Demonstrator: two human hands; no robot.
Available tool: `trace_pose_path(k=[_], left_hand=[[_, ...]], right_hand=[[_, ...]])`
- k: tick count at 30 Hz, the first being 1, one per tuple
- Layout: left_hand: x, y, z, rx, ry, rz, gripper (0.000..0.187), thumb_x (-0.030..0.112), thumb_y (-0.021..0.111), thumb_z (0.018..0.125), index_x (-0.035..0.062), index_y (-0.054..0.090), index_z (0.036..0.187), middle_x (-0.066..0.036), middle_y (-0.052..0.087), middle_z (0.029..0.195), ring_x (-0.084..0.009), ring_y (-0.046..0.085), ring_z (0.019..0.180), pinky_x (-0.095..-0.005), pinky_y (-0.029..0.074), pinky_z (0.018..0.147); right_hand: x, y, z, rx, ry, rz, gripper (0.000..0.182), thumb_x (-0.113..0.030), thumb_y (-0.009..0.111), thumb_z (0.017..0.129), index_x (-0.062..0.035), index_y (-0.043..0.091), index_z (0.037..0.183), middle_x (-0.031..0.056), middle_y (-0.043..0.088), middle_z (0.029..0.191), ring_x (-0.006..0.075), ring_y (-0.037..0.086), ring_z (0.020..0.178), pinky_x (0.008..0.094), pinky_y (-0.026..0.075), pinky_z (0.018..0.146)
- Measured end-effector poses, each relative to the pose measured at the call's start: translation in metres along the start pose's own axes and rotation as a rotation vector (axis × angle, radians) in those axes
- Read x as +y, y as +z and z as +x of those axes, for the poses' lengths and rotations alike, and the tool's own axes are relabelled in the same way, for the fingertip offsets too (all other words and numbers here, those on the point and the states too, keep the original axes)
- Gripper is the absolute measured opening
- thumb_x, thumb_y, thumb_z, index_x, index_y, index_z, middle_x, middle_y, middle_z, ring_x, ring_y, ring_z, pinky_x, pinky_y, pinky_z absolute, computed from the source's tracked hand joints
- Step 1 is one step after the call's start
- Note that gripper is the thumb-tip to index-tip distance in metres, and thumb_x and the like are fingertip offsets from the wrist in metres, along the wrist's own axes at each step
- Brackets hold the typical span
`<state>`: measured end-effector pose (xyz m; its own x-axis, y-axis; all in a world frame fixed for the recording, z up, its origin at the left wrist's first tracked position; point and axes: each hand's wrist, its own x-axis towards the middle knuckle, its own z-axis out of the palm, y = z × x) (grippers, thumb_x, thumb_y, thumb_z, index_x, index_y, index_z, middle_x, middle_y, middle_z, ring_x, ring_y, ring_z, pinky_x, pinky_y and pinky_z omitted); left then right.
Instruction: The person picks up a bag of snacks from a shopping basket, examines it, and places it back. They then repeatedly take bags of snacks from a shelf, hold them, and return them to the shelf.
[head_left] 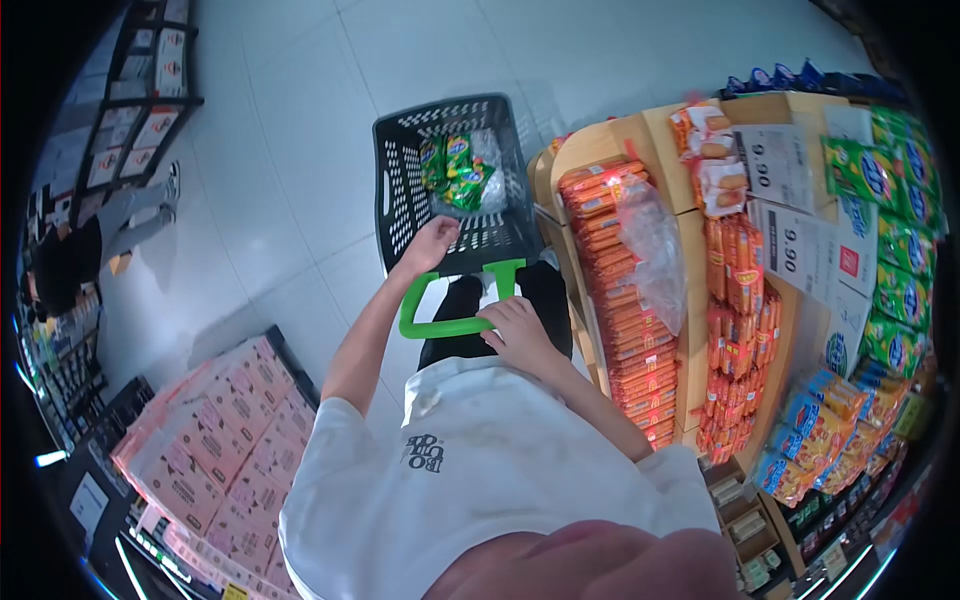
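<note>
A dark grey shopping basket (400, 190) stands on the white floor in front of me. Green snack packets (458, 172) and a clear plastic bag lie inside it. My left hand (432, 245) reaches forward and its fingers curl over the basket's near rim. My right hand (515, 328) is closed around the green pull handle (420, 318), which rises from the basket toward my legs. My white T-shirt and black trousers fill the lower middle of the view.
A wooden display shelf (610, 135) close on the right is stacked with orange biscuit packs (615, 290), green and blue packs and 9.90 price tags. Pink boxed packs (225, 430) lie at the lower left. Another person (65, 262) stands by dark racks at far left.
</note>
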<state>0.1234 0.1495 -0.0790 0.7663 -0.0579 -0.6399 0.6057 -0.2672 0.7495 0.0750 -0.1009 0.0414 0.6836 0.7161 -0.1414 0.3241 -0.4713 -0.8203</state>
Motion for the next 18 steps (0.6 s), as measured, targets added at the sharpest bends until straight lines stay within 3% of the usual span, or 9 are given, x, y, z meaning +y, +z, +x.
trace_pose_path(k=[3, 5, 7, 9, 12, 15, 16, 18], left_hand=[[-0.072, -0.006, 0.047, 0.046, -0.057, 0.059, 0.030, 0.020, 0.056, 0.094, -0.0028, 0.057, 0.114, -0.013, 0.065, 0.101, -0.0195, 0.062, 0.094, -0.0309, 0.048, 0.086], [-0.085, -0.005, 0.069, 0.092, -0.130, 0.068, 0.028, 0.021, 0.056, 0.093, -0.0021, 0.059, 0.108, -0.012, 0.065, 0.096, -0.0204, 0.062, 0.092, -0.0319, 0.048, 0.085], [-0.129, 0.003, 0.109, 0.070, -0.227, -0.009, 0.027, 0.021, 0.056, 0.092, -0.0018, 0.060, 0.105, -0.010, 0.065, 0.093, -0.0190, 0.062, 0.088, -0.0310, 0.048, 0.083], [-0.148, 0.010, 0.145, 0.066, -0.369, -0.195, 0.028, 0.022, 0.055, 0.093, -0.0003, 0.058, 0.108, -0.007, 0.064, 0.096, -0.0146, 0.061, 0.087, -0.0281, 0.048, 0.075], [-0.206, 0.027, 0.208, 0.112, -0.451, -0.309, 0.031, 0.024, 0.053, 0.094, 0.0005, 0.058, 0.113, -0.005, 0.062, 0.102, -0.0114, 0.061, 0.086, -0.0262, 0.048, 0.066], [-0.247, 0.040, 0.267, 0.183, -0.525, -0.459, 0.037, 0.027, 0.052, 0.094, 0.0001, 0.056, 0.119, -0.007, 0.061, 0.106, -0.0161, 0.061, 0.094, -0.0302, 0.048, 0.072], [-0.260, 0.039, 0.284, 0.137, -0.543, -0.614, 0.031, 0.025, 0.054, 0.092, 0.0077, 0.054, 0.117, -0.004, 0.059, 0.105, -0.0152, 0.058, 0.099, -0.0350, 0.046, 0.082], [-0.281, 0.053, 0.305, 0.328, -0.575, -0.737, 0.030, 0.024, 0.056, 0.090, 0.0064, 0.052, 0.114, -0.005, 0.056, 0.103, -0.0172, 0.055, 0.100, -0.0392, 0.045, 0.088]], right_hand=[[0.014, 0.028, 0.006, 0.077, 0.133, 0.044, 0.026, -0.013, 0.067, 0.076, -0.0057, 0.061, 0.101, 0.0092, 0.061, 0.093, 0.0274, 0.057, 0.095, 0.0412, 0.039, 0.091], [0.021, 0.036, 0.011, 0.122, 0.196, 0.079, 0.024, -0.010, 0.066, 0.073, -0.0058, 0.062, 0.097, 0.0085, 0.061, 0.086, 0.0269, 0.057, 0.088, 0.0404, 0.039, 0.088], [0.031, 0.048, 0.014, 0.160, 0.239, 0.133, 0.022, -0.007, 0.065, 0.071, -0.0059, 0.063, 0.093, 0.0076, 0.061, 0.079, 0.0262, 0.058, 0.079, 0.0394, 0.039, 0.085], [0.041, 0.064, 0.017, 0.349, 0.239, 0.203, 0.016, -0.001, 0.058, 0.066, -0.0059, 0.063, 0.080, 0.0054, 0.056, 0.065, 0.0249, 0.054, 0.062, 0.0375, 0.040, 0.078], [0.047, 0.072, 0.019, 0.440, 0.226, 0.217, 0.020, 0.002, 0.053, 0.063, -0.0050, 0.062, 0.078, 0.0052, 0.057, 0.064, 0.0239, 0.054, 0.058, 0.0383, 0.042, 0.073], [0.049, 0.076, 0.019, 0.455, 0.244, 0.209, 0.020, 0.002, 0.053, 0.063, -0.0044, 0.062, 0.079, 0.0056, 0.060, 0.067, 0.0230, 0.057, 0.058, 0.0383, 0.043, 0.073], [0.051, 0.077, 0.016, 0.437, 0.254, 0.202, 0.018, 0.000, 0.056, 0.063, -0.0050, 0.062, 0.079, 0.0053, 0.060, 0.067, 0.0225, 0.057, 0.059, 0.0378, 0.044, 0.073], [0.049, 0.077, 0.012, 0.414, 0.253, 0.193, 0.015, -0.003, 0.061, 0.065, -0.0058, 0.063, 0.080, 0.0047, 0.060, 0.068, 0.0212, 0.058, 0.060, 0.0367, 0.045, 0.073]])
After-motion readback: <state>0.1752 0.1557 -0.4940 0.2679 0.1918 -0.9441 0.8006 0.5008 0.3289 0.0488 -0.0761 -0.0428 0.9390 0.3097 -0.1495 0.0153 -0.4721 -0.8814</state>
